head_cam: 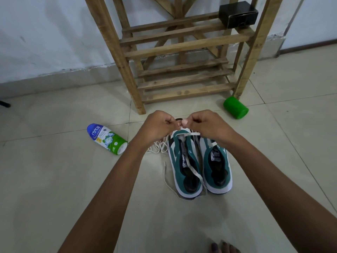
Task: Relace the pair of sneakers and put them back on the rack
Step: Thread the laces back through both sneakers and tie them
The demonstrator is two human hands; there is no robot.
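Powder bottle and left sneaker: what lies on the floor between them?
In the head view, a loose pile of white lace lies between the powder bottle and the left sneaker; otherwise bare tile.

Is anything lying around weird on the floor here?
Yes. A Nycil powder bottle lies tipped on its side left of the sneakers, and a green cup lies on its side by the wooden rack. A loose white lace sits tangled beside the left sneaker. Nothing looks spilled.
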